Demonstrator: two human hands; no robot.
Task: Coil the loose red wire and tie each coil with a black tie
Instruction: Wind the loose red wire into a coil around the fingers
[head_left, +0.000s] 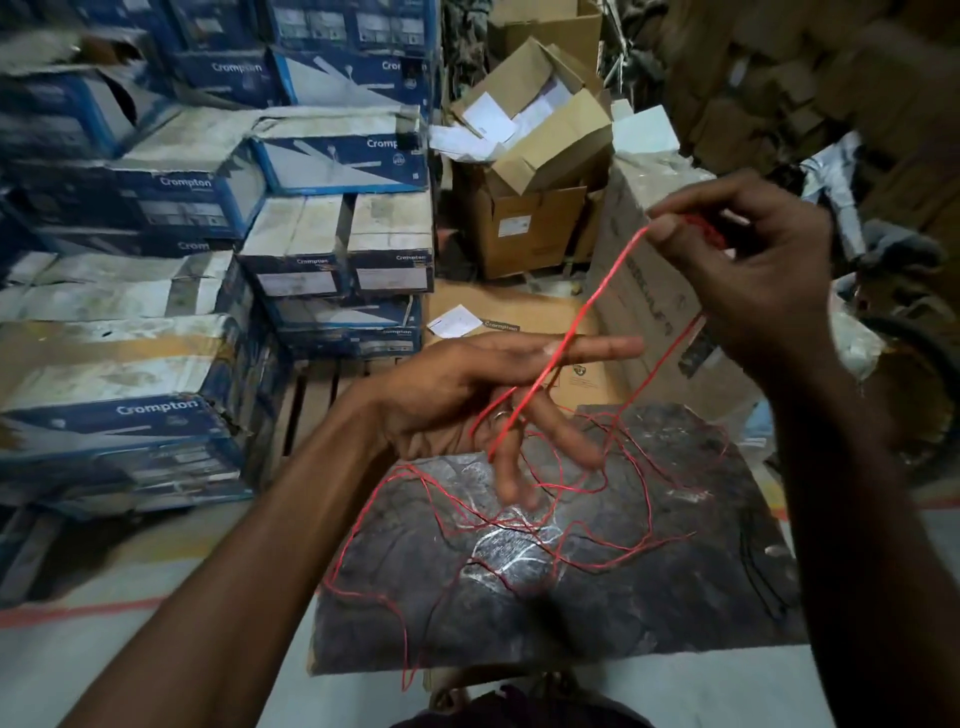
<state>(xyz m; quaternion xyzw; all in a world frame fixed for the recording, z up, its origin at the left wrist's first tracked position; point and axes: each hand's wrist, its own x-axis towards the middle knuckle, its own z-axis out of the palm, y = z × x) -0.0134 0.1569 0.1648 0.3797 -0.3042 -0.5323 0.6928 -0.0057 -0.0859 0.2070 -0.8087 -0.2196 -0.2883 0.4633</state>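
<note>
1. While winding, go slow and watch the loose red wire (519, 519) down close on the dark table (675, 623). Lies there in a messy tangle, so pull gently to stop knots.
2. Look for thin black strands (452, 543) mixed in with the red. Maybe the ties, hard to tell.
3. A bit farther, just above the tangle, left hand (493, 395): open, fingers straight, one red strand lying across them. Use as a guide and keep that strand smooth.
4. Farther and higher, right hand (753, 280): fingers curled, pinching the same strand at its top end, with a small red coil (706, 231) tucked inside the grip. Make each new loop the same size as that coil. Hold tight to stop the loops from springing open.
5. No tie on the coil yet, as far as can be seen. Save one for the full coil.
6. Far behind, blue boxes (337, 156) and a brown box (530, 228). Nothing needed from there.
</note>
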